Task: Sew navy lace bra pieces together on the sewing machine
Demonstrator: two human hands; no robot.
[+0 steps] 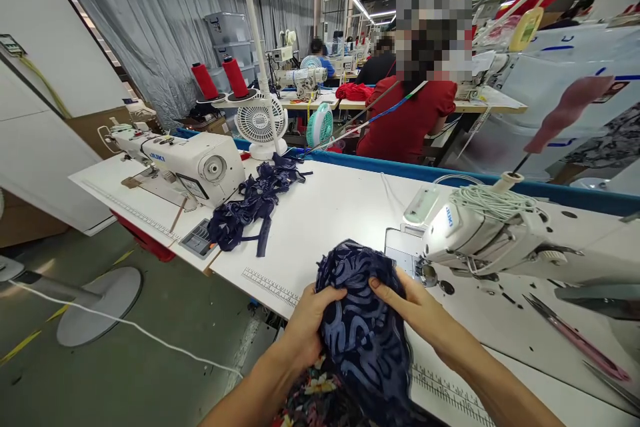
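Both hands hold a dark navy piece of fabric [363, 323] with a wavy, shiny pattern, at the front edge of the white table. My left hand [310, 320] grips its left side, thumb lying on top. On the right side, my right hand [407, 297] pinches it with the thumb on top and the fingers behind. The cloth's lower end hangs down over my lap, where floral cloth shows. Just right of my right hand stands a white sewing machine [470, 233]. A heap of navy fabric strips [250, 203] lies on the table to the left.
At far left is another sewing machine [190, 160]. Pink-handled scissors [580, 340] lie at right. A white fan [261, 121], a green fan [320, 125] and red thread cones [235, 77] stand behind the table. A person in red [410, 113] sits beyond the blue edge trough [360, 165].
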